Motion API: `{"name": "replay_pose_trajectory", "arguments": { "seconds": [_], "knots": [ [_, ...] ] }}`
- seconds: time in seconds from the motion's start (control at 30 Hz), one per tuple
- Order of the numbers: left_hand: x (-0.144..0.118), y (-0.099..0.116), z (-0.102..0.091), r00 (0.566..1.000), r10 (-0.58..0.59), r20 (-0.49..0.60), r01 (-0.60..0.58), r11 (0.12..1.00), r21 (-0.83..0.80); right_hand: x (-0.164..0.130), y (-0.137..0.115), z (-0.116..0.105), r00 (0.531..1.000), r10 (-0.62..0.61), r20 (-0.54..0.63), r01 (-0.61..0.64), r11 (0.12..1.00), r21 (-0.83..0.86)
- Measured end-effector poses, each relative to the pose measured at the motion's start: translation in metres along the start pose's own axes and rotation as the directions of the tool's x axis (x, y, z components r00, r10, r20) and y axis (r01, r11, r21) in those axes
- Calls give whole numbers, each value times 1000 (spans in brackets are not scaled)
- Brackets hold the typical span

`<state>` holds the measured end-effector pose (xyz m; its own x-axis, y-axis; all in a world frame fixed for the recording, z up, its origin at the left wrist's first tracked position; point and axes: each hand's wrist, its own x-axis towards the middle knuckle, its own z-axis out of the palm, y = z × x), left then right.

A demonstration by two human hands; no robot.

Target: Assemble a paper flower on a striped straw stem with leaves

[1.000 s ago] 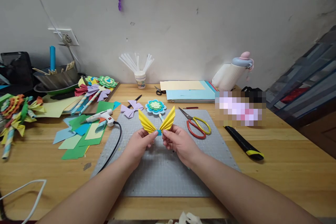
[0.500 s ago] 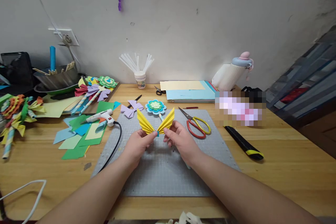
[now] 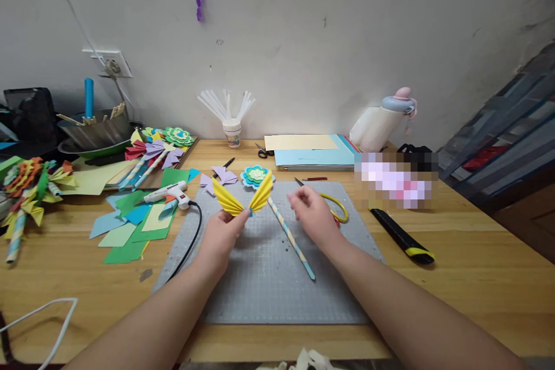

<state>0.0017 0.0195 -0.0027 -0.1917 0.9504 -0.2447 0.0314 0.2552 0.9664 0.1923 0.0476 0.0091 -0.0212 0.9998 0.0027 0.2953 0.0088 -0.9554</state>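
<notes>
we reach both arms low over the gray mat (image 3: 260, 295). our left hand (image 3: 218, 237) pinches the yellow paper wings (image 3: 261, 192) by their blue middle, and they spread in a v above the mat. our right hand (image 3: 318, 218) is up off the mat, empty, fingers loosely curled, beside the striped stick (image 3: 291, 238) and hiding part of the scissors (image 3: 346, 208). the stick lies slanted, its far end by the paper flower (image 3: 255, 177). we have room between our arms, down to the mat's front edge, then a strip of counter (image 3: 277, 341). the glue gun (image 3: 167, 192) sits at the mat's left edge.
</notes>
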Motion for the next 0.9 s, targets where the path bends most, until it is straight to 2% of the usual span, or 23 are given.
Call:
{"name": "replay_pose_trajectory", "arguments": {
  "seconds": [0.13, 0.27, 0.4, 0.5, 0.6, 0.67, 0.77, 0.83, 0.9],
  "knots": [
    [9, -1, -6, 989, -21, -143, 7, 995, -103, -4, 4, -10, 982, 122, 144, -78, 957, -280],
    [10, 1, -8, 987, -35, -158, 10, 987, -160, -6, 13, -1, 941, 227, 250, -133, 931, -341],
    [10, 0, -8, 987, -32, -158, 7, 987, -158, -4, 13, 15, 941, 220, 258, -175, 967, -185],
    [11, -4, -7, 989, -30, -145, 10, 990, -138, -11, 8, 24, 958, 152, 244, -166, 985, 39],
    [10, -7, -4, 996, -30, -79, 21, 994, -105, -25, 0, 30, 949, 75, 305, -157, 955, 253],
    [7, -8, -2, 1000, -25, -12, 24, 997, -78, -35, -4, 33, 918, 29, 397, -180, 919, 350],
    [2, -6, 0, 997, -8, 76, 12, 999, -43, -44, -5, 36, 842, -17, 540, -243, 881, 406],
    [-1, -4, 0, 995, 9, 103, -6, 1000, -29, -46, -4, 38, 800, -27, 599, -275, 871, 407],
    [-2, -2, -1, 994, 27, 107, -24, 999, -23, -46, -1, 40, 780, -33, 625, -287, 868, 404]
  ]
}}
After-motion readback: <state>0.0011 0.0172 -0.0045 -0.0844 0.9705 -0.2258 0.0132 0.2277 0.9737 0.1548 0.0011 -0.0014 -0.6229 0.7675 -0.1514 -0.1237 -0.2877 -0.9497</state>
